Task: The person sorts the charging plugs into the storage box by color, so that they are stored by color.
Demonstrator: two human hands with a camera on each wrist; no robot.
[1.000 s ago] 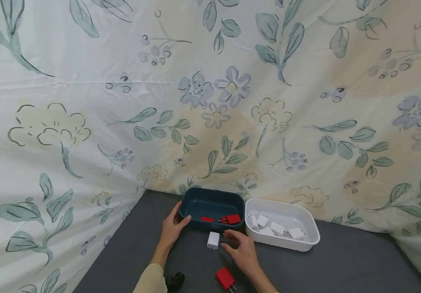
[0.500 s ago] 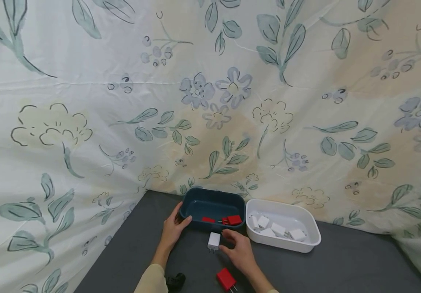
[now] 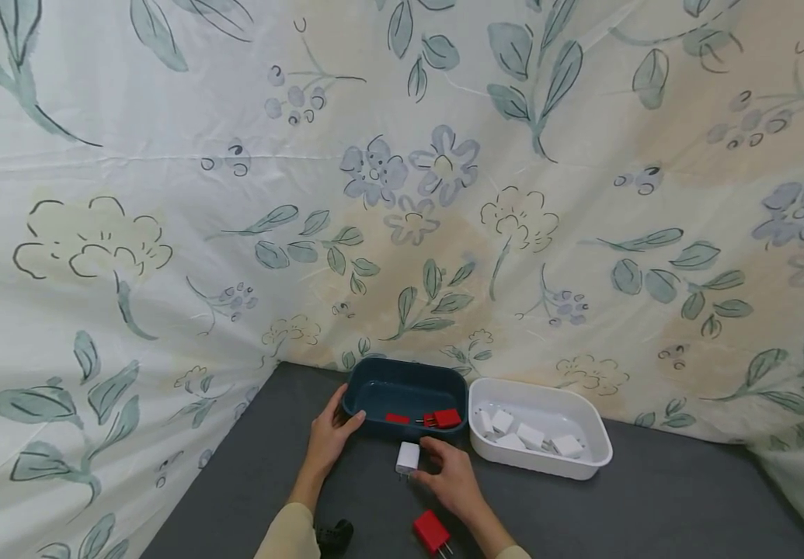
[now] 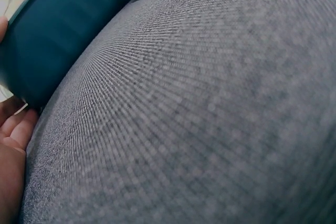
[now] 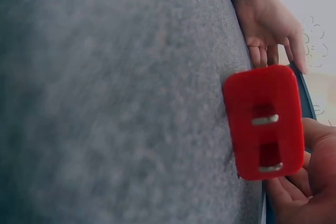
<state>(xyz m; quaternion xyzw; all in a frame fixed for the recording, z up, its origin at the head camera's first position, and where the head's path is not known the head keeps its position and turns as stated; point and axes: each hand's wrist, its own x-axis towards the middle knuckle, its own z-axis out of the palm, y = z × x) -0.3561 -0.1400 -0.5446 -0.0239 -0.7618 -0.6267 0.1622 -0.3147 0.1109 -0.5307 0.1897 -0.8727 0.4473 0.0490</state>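
Observation:
With my left hand I hold the left end of a dark blue bin, thumb at its front edge and fingers along its side. A white plug-in charger lies on the table just in front of that bin, prongs towards me. At the charger's right side is my right hand, index finger and thumb apart with the thumb tip by the prong end. Whether they touch the charger I cannot tell. Closer to me lies a red charger, which looms large, prongs forward, in the right wrist view.
Inside the blue bin are red chargers. A white bin stands against its right side, with several white chargers in it. Beside my left sleeve is a small black object. Floral cloth hangs behind the grey table.
My right hand has moved slightly left, bringing its thumb and index finger closer to the white charger. My left hand stays on the blue bin.

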